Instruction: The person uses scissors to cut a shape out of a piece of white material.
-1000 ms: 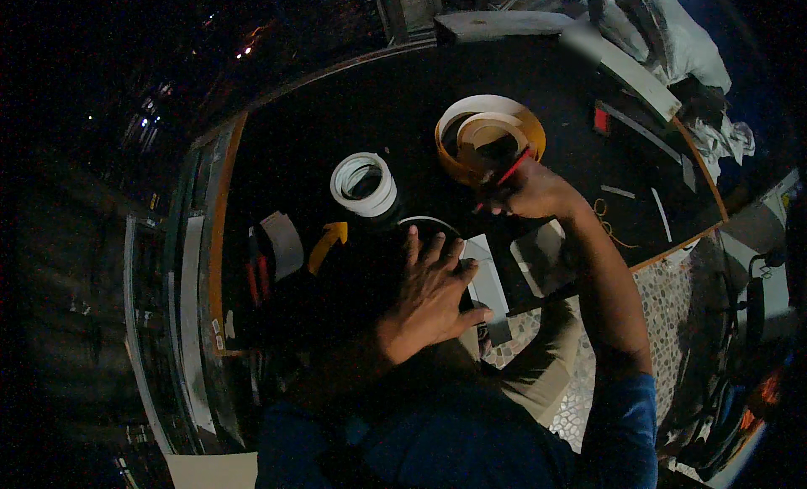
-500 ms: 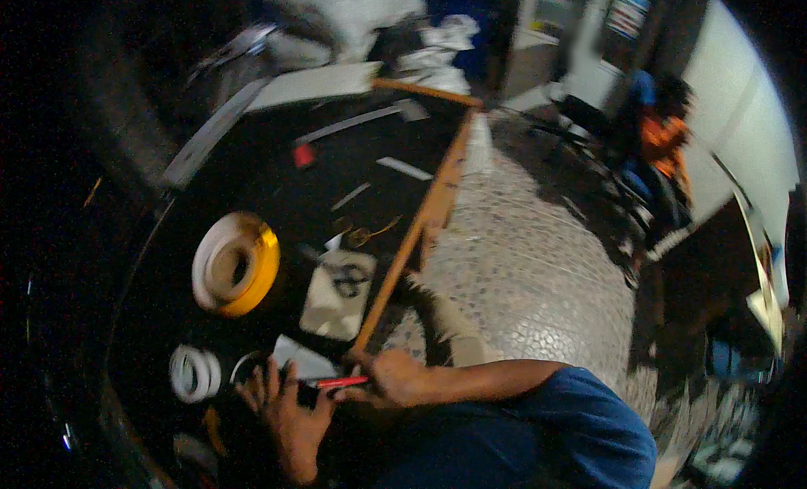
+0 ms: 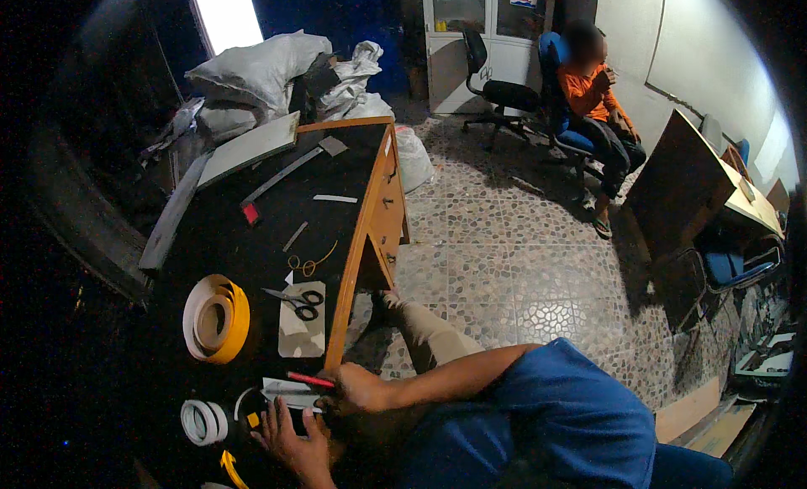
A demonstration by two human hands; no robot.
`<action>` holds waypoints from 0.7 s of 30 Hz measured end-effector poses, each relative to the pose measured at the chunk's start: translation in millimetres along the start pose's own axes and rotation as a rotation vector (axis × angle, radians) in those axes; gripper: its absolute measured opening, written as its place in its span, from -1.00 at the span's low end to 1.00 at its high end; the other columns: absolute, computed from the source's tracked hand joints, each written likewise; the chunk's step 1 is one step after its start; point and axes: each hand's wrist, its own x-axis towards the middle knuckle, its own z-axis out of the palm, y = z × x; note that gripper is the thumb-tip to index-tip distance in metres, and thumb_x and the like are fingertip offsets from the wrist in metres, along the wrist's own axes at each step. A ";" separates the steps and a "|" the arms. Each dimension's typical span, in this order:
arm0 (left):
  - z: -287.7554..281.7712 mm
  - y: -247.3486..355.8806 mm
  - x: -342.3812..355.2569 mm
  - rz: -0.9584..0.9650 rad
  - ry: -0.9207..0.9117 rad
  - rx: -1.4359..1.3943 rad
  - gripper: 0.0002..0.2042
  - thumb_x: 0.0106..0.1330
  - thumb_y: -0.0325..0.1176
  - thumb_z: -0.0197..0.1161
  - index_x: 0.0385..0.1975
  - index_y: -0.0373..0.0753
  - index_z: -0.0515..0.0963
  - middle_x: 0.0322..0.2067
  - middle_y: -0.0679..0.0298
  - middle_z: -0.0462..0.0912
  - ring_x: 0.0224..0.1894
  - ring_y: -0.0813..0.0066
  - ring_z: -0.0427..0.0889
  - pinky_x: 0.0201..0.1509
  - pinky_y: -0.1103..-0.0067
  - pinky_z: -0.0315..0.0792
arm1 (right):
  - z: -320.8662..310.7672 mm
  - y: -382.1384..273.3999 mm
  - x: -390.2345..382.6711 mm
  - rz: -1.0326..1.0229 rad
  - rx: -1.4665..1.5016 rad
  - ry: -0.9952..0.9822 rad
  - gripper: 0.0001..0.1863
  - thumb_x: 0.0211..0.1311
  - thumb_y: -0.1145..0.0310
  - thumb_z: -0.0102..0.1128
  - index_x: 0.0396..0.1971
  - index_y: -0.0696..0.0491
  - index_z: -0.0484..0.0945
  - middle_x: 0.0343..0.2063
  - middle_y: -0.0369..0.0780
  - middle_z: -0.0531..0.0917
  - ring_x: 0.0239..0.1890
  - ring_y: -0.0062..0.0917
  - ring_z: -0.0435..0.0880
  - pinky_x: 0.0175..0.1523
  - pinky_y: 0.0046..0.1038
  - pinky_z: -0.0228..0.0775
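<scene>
At the near edge of the dark-topped desk, my left hand (image 3: 294, 443) lies with fingers spread over the lower edge of a small white flat piece (image 3: 284, 386). My right hand (image 3: 357, 388) is closed around a slim red pen-like tool (image 3: 309, 378), which lies over that piece; its exact kind is unclear. Beyond them, black-handled scissors (image 3: 301, 302) rest on a pale rounded board (image 3: 301, 342). A large yellow-and-white tape roll (image 3: 239, 325) stands left of the board. White tape rolls (image 3: 202, 423) sit left of my left hand.
Yellow cord (image 3: 313, 262), white strips (image 3: 334, 199) and a metal ruler-like bar (image 3: 286, 174) with a red end lie farther up the desk (image 3: 357, 237). White sacks (image 3: 256, 73) are piled behind. A seated person in orange (image 3: 588, 94) is across the tiled floor (image 3: 538, 262).
The view has shifted, so the desk appears farther left and lower. The red tool now angles up-left from my right hand, over the white piece. My left hand stays beside that piece, fingers spread.
</scene>
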 end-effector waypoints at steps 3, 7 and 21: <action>1.9 -0.7 -11.2 0.017 0.042 -0.036 -0.48 0.40 -0.12 0.22 0.29 -0.26 0.52 0.30 -0.03 0.52 0.42 -0.11 0.37 0.57 -0.19 -0.26 | 5.5 -7.2 -4.7 0.111 0.014 0.005 -0.58 0.15 0.34 0.47 -0.02 0.19 0.62 -0.21 0.10 0.73 -0.16 -0.03 0.74 -0.06 -0.18 0.57; -1.6 6.3 -22.5 0.053 0.095 -0.157 -0.50 0.41 -0.19 0.22 0.28 -0.32 0.51 0.28 -0.08 0.54 0.40 -0.14 0.39 0.55 -0.14 -0.11 | 5.3 -14.3 -16.7 0.157 0.102 0.045 -0.65 0.15 0.37 0.46 -0.08 0.14 0.63 -0.29 -0.06 0.74 -0.21 -0.29 0.72 -0.05 -0.28 0.57; 18.3 22.8 -45.2 -0.311 0.150 -1.287 -0.66 0.47 -0.37 0.31 0.16 -0.35 0.51 0.03 -0.01 0.61 -0.01 0.30 0.65 -0.02 0.41 0.59 | -33.2 -26.1 -22.1 0.404 0.829 -0.189 -0.61 0.25 0.54 0.44 0.05 0.13 0.55 -0.29 -0.34 0.69 -0.34 -0.66 0.65 -0.38 -0.61 0.48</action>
